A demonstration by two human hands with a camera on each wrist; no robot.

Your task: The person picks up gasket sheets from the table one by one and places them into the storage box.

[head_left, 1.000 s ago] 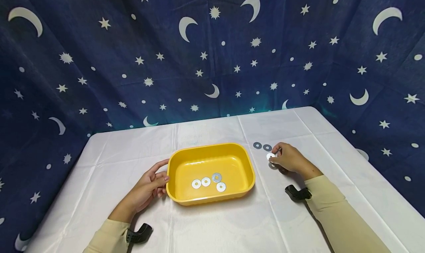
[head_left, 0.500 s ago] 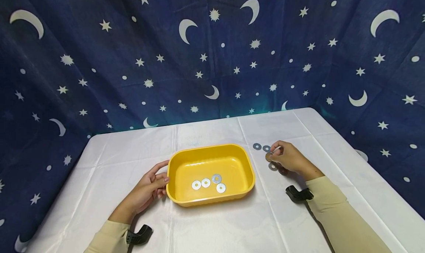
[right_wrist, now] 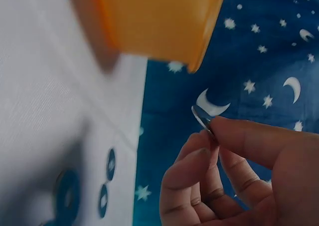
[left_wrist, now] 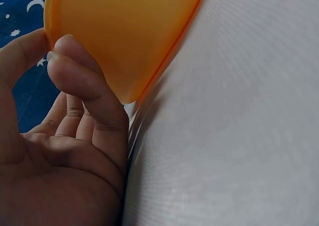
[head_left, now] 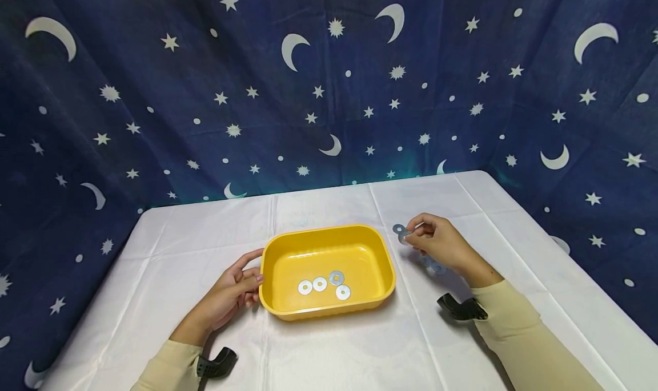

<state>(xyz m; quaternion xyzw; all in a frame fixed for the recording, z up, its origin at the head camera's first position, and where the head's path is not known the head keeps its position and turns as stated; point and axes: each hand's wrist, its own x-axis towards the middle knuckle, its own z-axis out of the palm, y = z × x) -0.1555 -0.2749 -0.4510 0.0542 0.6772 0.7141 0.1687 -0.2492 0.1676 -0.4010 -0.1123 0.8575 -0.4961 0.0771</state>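
My left hand (head_left: pixel 233 288) holds the left end of a yellow plastic tub (head_left: pixel 327 310), thumb and index finger at its rim. The left wrist view shows the thumb and forefinger meeting at the edge of the tub (left_wrist: pixel 114 41). Several flat metal washers (head_left: pixel 342 292) lie on the tub's floor. Right of the tub, my right hand (head_left: pixel 439 242) pinches one washer (right_wrist: pixel 203 118) between thumb and fingers, raised off the table and tilted. More washers (right_wrist: pixel 110 164) lie on the cloth beneath and beyond that hand, partly hidden by it in the head view.
A white cloth (head_left: pixel 339 357) covers the table, with fold creases running across it. Behind and at both sides hangs a dark blue curtain (head_left: pixel 205 145) with moons and stars. Each wrist carries a black strap mount (head_left: pixel 218 363).
The right hand has lifted the pinched washer off the table and moved it slightly left toward the tub. The left hand and tub have stayed in place.
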